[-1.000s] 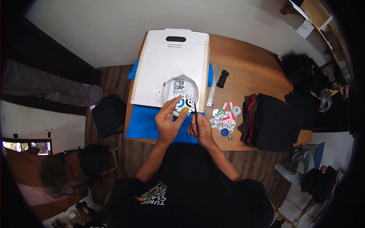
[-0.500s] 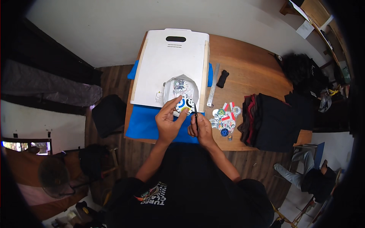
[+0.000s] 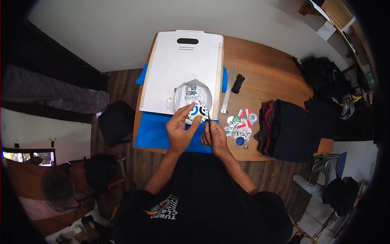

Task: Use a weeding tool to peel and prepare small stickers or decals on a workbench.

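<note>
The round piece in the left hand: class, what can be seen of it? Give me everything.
The round piece is white, with curved blue, black and yellow shapes and small dark marks around its edge. It looks thin and flat, perhaps paper or plastic. The left hand pinches it, thumb over its lower part. At its right edge is a dark tool in the right hand; whether they touch is unclear. In view, it overlaps the white container.

A black T-shirt [image 3: 219, 191] is worn, with loose short sleeves [image 3: 266, 207]. Its chest is marked by an orange-and-red graphic [image 3: 157, 208], backed by a black-and-white checkered patch [image 3: 174, 201] and underlined with white lettering [image 3: 164, 216].
</note>
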Tool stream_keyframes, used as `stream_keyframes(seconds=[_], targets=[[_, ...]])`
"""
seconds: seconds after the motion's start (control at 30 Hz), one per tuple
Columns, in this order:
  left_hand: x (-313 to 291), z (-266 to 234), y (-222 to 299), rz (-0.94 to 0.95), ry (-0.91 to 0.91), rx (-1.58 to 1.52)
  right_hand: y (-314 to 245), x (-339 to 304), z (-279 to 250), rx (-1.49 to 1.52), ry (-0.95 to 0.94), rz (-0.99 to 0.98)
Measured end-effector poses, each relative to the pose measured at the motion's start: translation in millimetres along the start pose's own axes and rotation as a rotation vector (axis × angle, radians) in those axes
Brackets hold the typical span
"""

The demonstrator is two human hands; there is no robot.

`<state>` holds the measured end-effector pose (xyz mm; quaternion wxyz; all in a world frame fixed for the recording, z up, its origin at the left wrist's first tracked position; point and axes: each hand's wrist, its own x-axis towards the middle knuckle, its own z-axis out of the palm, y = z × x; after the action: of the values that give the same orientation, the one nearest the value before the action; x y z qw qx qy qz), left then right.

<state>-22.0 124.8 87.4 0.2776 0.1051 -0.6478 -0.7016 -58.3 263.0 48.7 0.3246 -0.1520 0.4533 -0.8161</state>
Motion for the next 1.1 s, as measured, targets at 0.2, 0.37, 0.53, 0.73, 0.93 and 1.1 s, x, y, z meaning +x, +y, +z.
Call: stream_keyframes(seconds=[0.2,0.37,0.53,0.73,0.93,1.1], targets=[[-0.2,0.7,0.4,0.001,0.006,-0.016,-1.8,0.6,0.0,0.003,-0.015,-0.010],[-0.6,0.2,0.7,-0.022,0.016,-0.049,-0.7,-1.1,-1.4,0.015,-0.018,0.000],[-0.8,-1.8,-2.1,-0.002,0.011,-0.054,-0.6,-0.3,-1.1,0.008,-0.028,-0.010],[-1.8,-2.7,-3.9,-0.044,0.008,-0.063,0.6,-2.5,-0.3,0.017,-0.032,0.011],[-1.7,-2.1,-1.3,-0.055,0.008,-0.065,3.4,-4.5,-1.3,0.055,-0.020,0.010],[2.9,-2.0,2.3,-0.046,0.015,-0.071,-2.1,3.9,0.9,0.022,0.148,0.033]])
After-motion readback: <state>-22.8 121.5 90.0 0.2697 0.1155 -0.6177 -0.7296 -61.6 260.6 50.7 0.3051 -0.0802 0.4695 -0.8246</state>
